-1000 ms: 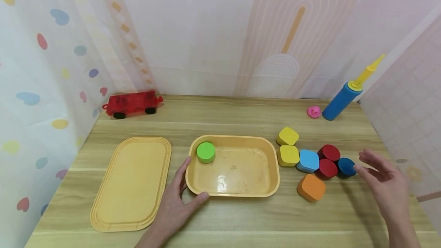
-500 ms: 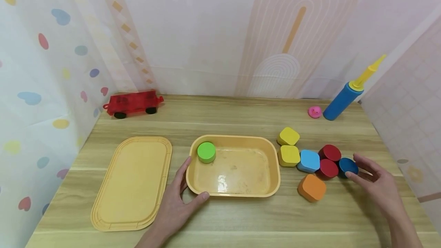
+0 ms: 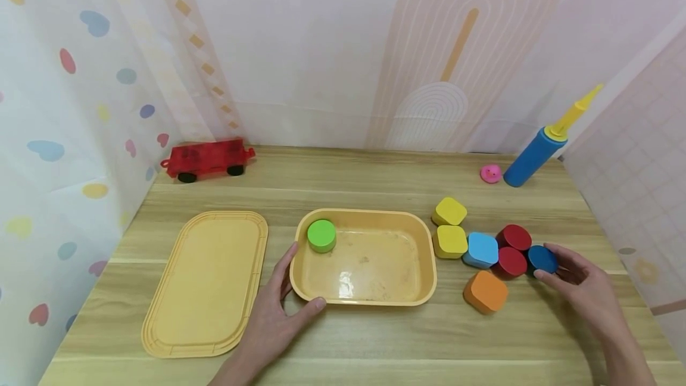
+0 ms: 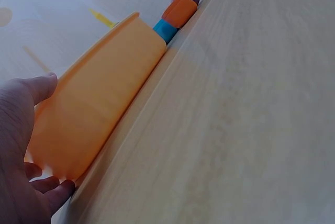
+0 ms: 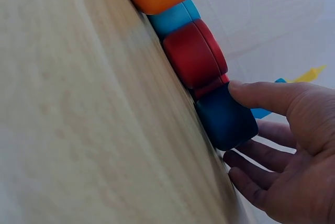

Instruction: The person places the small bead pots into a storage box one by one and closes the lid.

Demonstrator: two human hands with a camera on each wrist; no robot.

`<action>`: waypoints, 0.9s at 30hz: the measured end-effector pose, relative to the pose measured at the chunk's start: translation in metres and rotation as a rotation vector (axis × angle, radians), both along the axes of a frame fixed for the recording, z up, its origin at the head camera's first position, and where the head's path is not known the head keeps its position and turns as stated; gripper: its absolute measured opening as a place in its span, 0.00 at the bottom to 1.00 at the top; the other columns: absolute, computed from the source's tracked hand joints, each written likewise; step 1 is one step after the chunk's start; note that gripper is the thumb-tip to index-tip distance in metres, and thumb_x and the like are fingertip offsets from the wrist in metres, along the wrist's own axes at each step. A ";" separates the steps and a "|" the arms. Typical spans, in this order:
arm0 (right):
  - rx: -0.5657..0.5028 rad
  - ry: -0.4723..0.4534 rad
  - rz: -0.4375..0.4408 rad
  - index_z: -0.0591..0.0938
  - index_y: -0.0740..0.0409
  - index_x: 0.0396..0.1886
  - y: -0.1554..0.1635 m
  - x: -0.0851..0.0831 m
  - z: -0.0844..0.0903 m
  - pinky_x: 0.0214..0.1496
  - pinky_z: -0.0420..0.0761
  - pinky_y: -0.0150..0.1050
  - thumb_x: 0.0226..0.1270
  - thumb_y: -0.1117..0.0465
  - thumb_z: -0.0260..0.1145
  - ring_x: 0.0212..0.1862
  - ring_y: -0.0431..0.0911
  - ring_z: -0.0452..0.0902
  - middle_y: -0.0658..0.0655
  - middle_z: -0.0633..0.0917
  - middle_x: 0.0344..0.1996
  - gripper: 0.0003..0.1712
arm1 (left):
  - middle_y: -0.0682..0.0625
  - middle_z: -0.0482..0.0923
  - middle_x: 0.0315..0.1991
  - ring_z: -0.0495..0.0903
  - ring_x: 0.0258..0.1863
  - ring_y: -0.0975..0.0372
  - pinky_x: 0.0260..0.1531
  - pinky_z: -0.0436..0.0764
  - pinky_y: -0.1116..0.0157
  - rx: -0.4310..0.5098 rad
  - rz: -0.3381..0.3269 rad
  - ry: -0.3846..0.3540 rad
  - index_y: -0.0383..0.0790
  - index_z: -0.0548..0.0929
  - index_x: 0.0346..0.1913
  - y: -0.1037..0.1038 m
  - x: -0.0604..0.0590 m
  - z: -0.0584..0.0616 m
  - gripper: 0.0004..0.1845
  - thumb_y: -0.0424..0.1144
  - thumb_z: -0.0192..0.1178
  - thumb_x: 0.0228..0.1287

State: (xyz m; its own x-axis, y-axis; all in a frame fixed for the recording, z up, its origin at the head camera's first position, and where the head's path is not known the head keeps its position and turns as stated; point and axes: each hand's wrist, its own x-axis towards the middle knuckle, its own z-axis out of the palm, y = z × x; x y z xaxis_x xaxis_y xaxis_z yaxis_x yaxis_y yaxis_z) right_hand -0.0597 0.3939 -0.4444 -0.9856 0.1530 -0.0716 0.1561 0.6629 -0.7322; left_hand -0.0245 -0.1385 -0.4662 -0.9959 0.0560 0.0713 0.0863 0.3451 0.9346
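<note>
Left hand (image 3: 278, 314) rests on the desk (image 3: 375, 344) against the near-left corner of the yellow tray (image 3: 423, 255) — thumb along its front edge, fingers up its left side — and it has not shifted over the last second. Left of the tray lies its flat yellow lid (image 3: 206, 282); inside the tray, in the far-left corner, sits a green round block (image 3: 321, 236), unmoved.

Right of the tray is the cluster of blocks: two yellow blocks (image 3: 449, 241), a light blue block (image 3: 481, 249), an orange block (image 3: 485, 291) and two red round blocks (image 3: 510, 262). At the cluster's right end sits the dark blue round block (image 3: 542, 258), on the desk and touching the nearer red one.

What changed is the right hand (image 3: 581, 285). A second ago it hovered with spread fingers, clear of the blocks; now it has moved in, thumb on the near side of the dark blue block and fingers curling round its far side — the right wrist view shows the thumb tip (image 5: 246, 92) pressed to it. I judge the grasp is just closing, with the block not yet lifted.
</note>
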 end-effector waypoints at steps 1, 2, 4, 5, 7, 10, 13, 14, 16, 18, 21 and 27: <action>0.001 0.004 0.000 0.71 0.63 0.73 0.000 0.000 0.000 0.44 0.76 0.13 0.68 0.48 0.72 0.45 0.21 0.72 0.36 0.76 0.54 0.41 | 0.49 0.60 0.78 0.65 0.75 0.59 0.69 0.63 0.79 0.000 0.000 0.001 0.59 0.54 0.81 0.000 0.000 0.000 0.54 0.47 0.77 0.57; 0.003 0.007 0.001 0.71 0.64 0.73 -0.001 0.000 0.001 0.44 0.76 0.13 0.68 0.48 0.72 0.44 0.21 0.72 0.36 0.76 0.53 0.41 | 0.49 0.60 0.78 0.65 0.75 0.59 0.69 0.63 0.79 -0.001 0.000 0.001 0.59 0.54 0.81 0.000 0.000 0.000 0.54 0.47 0.77 0.57; 0.005 0.011 0.001 0.72 0.64 0.72 -0.002 0.000 0.001 0.44 0.76 0.13 0.67 0.49 0.73 0.44 0.21 0.72 0.36 0.76 0.52 0.40 | 0.49 0.60 0.78 0.65 0.75 0.59 0.69 0.63 0.79 -0.002 0.001 0.001 0.59 0.54 0.81 0.000 0.000 0.000 0.54 0.47 0.77 0.57; 0.009 0.013 0.002 0.72 0.64 0.71 -0.002 0.000 0.001 0.43 0.76 0.13 0.67 0.49 0.73 0.44 0.21 0.72 0.37 0.76 0.52 0.39 | 0.49 0.60 0.78 0.65 0.75 0.59 0.69 0.63 0.80 -0.003 0.001 0.000 0.59 0.54 0.81 0.000 0.000 0.000 0.54 0.47 0.77 0.57; 0.013 0.015 0.003 0.72 0.64 0.71 -0.003 0.000 0.001 0.43 0.76 0.13 0.68 0.49 0.73 0.44 0.21 0.72 0.39 0.77 0.53 0.39 | 0.49 0.60 0.78 0.65 0.75 0.60 0.69 0.63 0.80 -0.005 0.002 0.000 0.60 0.54 0.81 0.000 0.000 0.000 0.54 0.47 0.77 0.57; 0.011 0.010 -0.008 0.72 0.63 0.72 -0.002 0.001 0.001 0.44 0.76 0.13 0.68 0.49 0.72 0.45 0.22 0.72 0.44 0.77 0.55 0.39 | 0.50 0.60 0.79 0.65 0.75 0.60 0.69 0.64 0.80 -0.007 0.000 -0.003 0.60 0.54 0.81 -0.001 0.001 0.000 0.54 0.47 0.77 0.57; 0.005 0.004 -0.038 0.71 0.62 0.73 -0.001 0.003 0.001 0.43 0.76 0.12 0.68 0.49 0.72 0.46 0.22 0.70 0.51 0.77 0.58 0.39 | 0.50 0.60 0.79 0.65 0.75 0.60 0.69 0.64 0.80 -0.002 -0.003 -0.002 0.60 0.54 0.81 0.000 0.001 0.001 0.54 0.47 0.77 0.57; -0.005 0.011 -0.048 0.72 0.60 0.73 -0.001 0.003 0.001 0.43 0.75 0.12 0.68 0.50 0.72 0.46 0.22 0.70 0.49 0.77 0.57 0.39 | 0.50 0.59 0.79 0.65 0.75 0.60 0.69 0.64 0.80 0.000 -0.003 -0.003 0.59 0.54 0.81 0.000 0.001 0.001 0.54 0.47 0.77 0.57; -0.041 0.049 -0.068 0.74 0.59 0.72 -0.001 0.005 0.004 0.44 0.76 0.12 0.67 0.53 0.73 0.47 0.21 0.71 0.44 0.78 0.56 0.36 | 0.50 0.59 0.79 0.64 0.75 0.60 0.69 0.63 0.79 0.001 -0.004 -0.002 0.59 0.54 0.81 0.000 0.001 0.001 0.54 0.47 0.77 0.57; -0.089 0.100 -0.081 0.76 0.57 0.70 -0.001 0.006 0.007 0.44 0.76 0.12 0.66 0.59 0.74 0.47 0.21 0.73 0.36 0.78 0.52 0.33 | 0.50 0.59 0.79 0.64 0.75 0.60 0.69 0.64 0.79 0.000 -0.004 -0.001 0.59 0.54 0.81 0.000 0.001 0.002 0.54 0.47 0.77 0.57; -0.170 0.171 -0.086 0.79 0.54 0.66 -0.001 0.009 0.014 0.45 0.77 0.13 0.64 0.66 0.74 0.48 0.21 0.75 0.29 0.78 0.49 0.30 | 0.50 0.59 0.79 0.64 0.75 0.60 0.69 0.63 0.79 -0.004 -0.004 -0.006 0.60 0.54 0.81 0.000 0.001 0.002 0.54 0.47 0.77 0.57; -0.261 0.217 -0.127 0.80 0.54 0.66 -0.006 0.014 0.028 0.45 0.78 0.13 0.62 0.70 0.75 0.50 0.23 0.76 0.32 0.80 0.50 0.32 | 0.51 0.59 0.79 0.64 0.75 0.61 0.69 0.63 0.80 -0.004 -0.001 -0.008 0.60 0.54 0.81 0.000 0.001 0.002 0.54 0.47 0.77 0.57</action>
